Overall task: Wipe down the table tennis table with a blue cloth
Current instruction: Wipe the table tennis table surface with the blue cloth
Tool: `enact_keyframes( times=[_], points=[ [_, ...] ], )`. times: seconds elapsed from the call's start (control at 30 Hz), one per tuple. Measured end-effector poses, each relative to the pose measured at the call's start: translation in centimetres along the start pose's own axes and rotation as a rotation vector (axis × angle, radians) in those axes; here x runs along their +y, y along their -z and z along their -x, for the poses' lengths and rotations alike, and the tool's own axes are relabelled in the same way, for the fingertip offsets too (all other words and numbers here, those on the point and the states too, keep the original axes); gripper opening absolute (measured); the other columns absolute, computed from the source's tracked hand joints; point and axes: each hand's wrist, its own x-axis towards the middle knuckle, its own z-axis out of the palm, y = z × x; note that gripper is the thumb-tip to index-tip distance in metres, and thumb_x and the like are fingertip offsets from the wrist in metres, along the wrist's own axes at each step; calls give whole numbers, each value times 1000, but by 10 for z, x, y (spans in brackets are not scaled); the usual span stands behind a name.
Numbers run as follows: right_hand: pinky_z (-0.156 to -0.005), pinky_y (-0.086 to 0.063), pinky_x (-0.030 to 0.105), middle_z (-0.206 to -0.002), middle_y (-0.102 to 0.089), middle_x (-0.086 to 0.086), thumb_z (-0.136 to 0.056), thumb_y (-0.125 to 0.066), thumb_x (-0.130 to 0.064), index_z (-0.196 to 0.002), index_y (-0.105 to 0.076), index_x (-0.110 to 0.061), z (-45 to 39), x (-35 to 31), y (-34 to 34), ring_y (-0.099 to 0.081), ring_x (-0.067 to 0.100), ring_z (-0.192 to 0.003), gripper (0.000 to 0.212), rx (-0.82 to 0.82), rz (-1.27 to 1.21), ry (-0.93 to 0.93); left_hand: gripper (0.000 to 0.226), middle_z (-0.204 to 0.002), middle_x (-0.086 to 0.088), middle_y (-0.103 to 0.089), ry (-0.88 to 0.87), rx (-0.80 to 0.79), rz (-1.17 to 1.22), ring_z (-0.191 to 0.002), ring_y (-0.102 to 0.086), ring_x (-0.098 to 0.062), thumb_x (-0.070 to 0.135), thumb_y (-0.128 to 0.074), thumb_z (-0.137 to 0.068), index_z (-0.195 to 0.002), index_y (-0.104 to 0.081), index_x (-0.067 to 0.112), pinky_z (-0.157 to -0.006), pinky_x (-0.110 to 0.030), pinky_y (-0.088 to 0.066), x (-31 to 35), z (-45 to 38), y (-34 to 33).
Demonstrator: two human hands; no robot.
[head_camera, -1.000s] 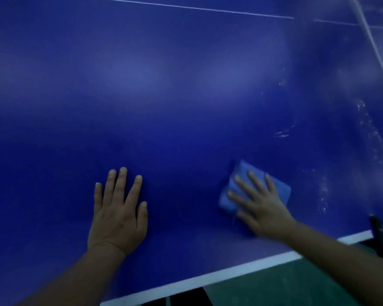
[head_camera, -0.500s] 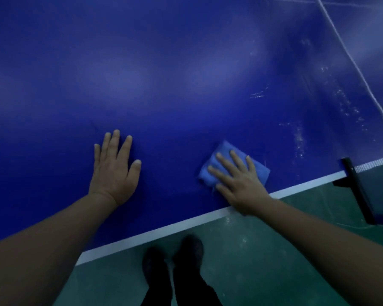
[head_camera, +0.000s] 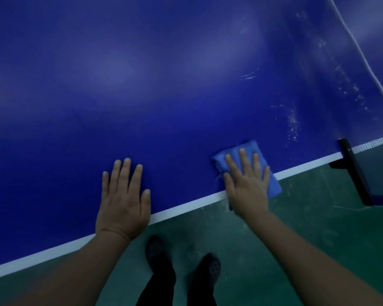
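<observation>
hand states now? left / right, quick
Left hand: open, flat on the table, holding nothing.
Right hand: open, straight fingers pressing the blue cloth at the table's white edge.

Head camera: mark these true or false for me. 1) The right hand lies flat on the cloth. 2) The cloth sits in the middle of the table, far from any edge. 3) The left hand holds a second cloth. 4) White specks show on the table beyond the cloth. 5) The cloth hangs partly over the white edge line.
1) True: the right hand presses the cloth with straight fingers.
2) False: it is at the near edge of the table.
3) False: the left hand rests bare and flat on the table.
4) True: specks lie just beyond it.
5) True: its near corner passes the white edge line.
</observation>
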Motion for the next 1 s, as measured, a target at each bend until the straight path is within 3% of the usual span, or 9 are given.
enact_keyframes(
  times=[0.13, 0.3, 0.37, 0.47, 0.57, 0.63, 0.77, 0.83, 1.0],
  points=[
    [-119, 6, 61, -168, 2, -5, -104, -24, -51, -156, -9, -45, -26, -51, 6, 8, 29, -154, 55, 34, -122, -309, 65, -163, -17, -20, 7, -3, -16, -153, -7, -30, 40, -26, -97, -152, -33, 7, -123, -51, -3, 0, 1, 0],
    [-119, -9, 65, -163, -27, -2, -98, -31, -53, -151, -36, -41, -3, -69, -9, -15, 34, -152, 54, 12, -28, 412, 66, -163, -17, -20, 14, -6, -13, -153, -8, -31, 42, -26, -96, -152, -33, 8, -123, -50, -1, 2, 1, 2],
    [-118, -10, 65, -164, -25, -2, -96, -29, -56, -152, -34, -42, -19, -18, -4, -16, 34, -152, 58, 33, -10, 242, 66, -163, -17, -20, 24, 0, -11, -153, -7, -30, 41, -26, -96, -152, -34, 8, -124, -48, 0, 3, 1, 2],
    [-120, -2, 63, -168, -7, -4, -98, -21, -57, -156, -17, -44, -48, 53, 15, -1, 29, -154, 59, 24, -46, -251, 65, -163, -16, -18, 25, -7, -23, -153, -6, -29, 41, -26, -96, -152, -34, 8, -124, -48, 1, 4, 1, 3],
    [-119, 2, 63, -168, 1, -4, -103, -22, -53, -158, -10, -43, -59, 37, 20, 6, 29, -154, 57, 45, -129, -501, 64, -163, -17, -19, 20, -4, -18, -153, -7, -29, 41, -26, -96, -151, -35, 8, -124, -48, 0, 3, 1, 2],
    [-119, 2, 64, -168, -1, -3, -102, -22, -52, -157, -13, -43, -50, -9, 11, 2, 31, -154, 56, 60, -92, -355, 64, -163, -17, -20, 21, -3, -19, -153, -8, -30, 40, -26, -96, -151, -35, 8, -123, -49, -1, 3, 1, 3],
    [-120, 2, 62, -167, -10, -6, -99, -21, -59, -155, -23, -43, -23, -45, 1, 0, 29, -154, 57, -36, 0, 302, 65, -162, -17, -21, 22, -2, -23, -153, -9, -31, 40, -27, -95, -151, -36, 8, -123, -51, -3, 3, 0, 2],
    [-120, -2, 62, -167, -13, -7, -98, -21, -62, -154, -23, -44, -43, -10, 8, -2, 28, -154, 59, -16, 14, 264, 65, -162, -18, -21, 25, -3, -28, -152, -9, -31, 40, -27, -95, -151, -36, 8, -123, -52, -4, 3, 0, 2],
    [-121, 5, 59, -168, 1, -9, -101, -24, -59, -156, -12, -46, -76, 38, 23, 9, 25, -154, 57, 0, -42, -171, 64, -161, -20, -23, 4, 12, -39, -152, -12, -34, 40, -27, -96, -149, -39, 6, -123, -52, -5, 3, 0, 2]
  ],
)
